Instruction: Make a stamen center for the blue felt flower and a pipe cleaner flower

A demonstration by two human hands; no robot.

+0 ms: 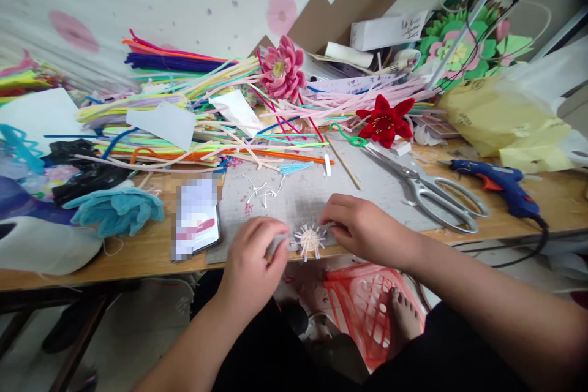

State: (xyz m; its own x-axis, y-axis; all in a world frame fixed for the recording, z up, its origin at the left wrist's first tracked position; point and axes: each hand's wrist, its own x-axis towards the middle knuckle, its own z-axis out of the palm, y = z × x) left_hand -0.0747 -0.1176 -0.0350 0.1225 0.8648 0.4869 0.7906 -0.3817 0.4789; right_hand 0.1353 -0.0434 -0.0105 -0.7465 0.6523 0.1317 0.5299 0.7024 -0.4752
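A small round cream-coloured disc with short white stubs radiating all around its rim lies at the front edge of the cutting mat, between my hands. My left hand is at its left, thumb and forefinger curved with a gap between their tips; nothing shows in them. From the right, my right hand reaches over the mat with bent fingers close to the disc, apart from it as far as I can see. Its fingertips are partly hidden. Behind the disc lie several thin white strands with knobbed ends.
The grey cutting mat bears scissors and a wooden stick. A blue glue gun lies right, a phone left. Pipe cleaners, a pink flower and a red flower are behind.
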